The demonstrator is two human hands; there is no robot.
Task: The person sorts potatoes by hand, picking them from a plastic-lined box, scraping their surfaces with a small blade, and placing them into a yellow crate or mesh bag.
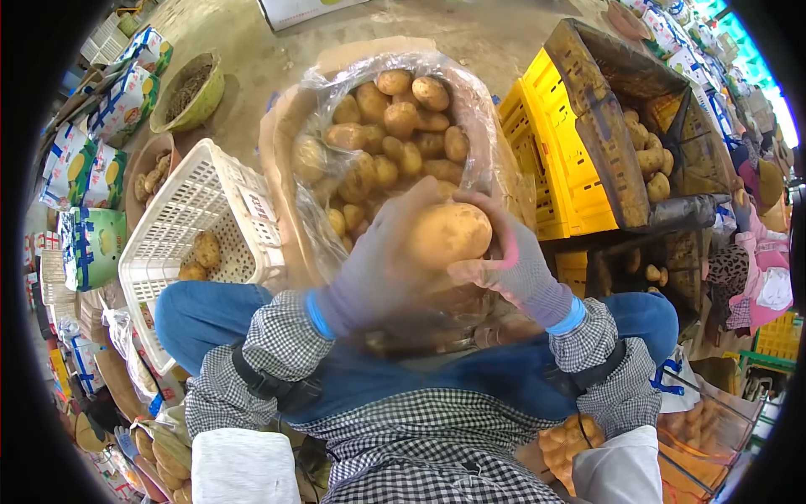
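Note:
A large, pale brown potato [462, 233] is held in front of me, over the near end of a plastic-lined cardboard box [522, 181]. My right hand [522, 265], in a grey knitted glove, curls around its right side with thumb below and fingers above. My left hand [374, 273], gloved alike, is at the potato's left side, its fingers smeared by motion; I cannot tell how firmly they grip. Beyond both hands, many loose potatoes [401, 120] fill the box inside its clear liner [323, 77].
Left of the box stands a white perforated crate [201, 181] with a few potatoes [206, 249] inside. At right, a yellow crate [558, 151] sits beside a dirty dark crate [600, 126] holding potatoes. A green tub [210, 105] and printed cartons [124, 105] are further left.

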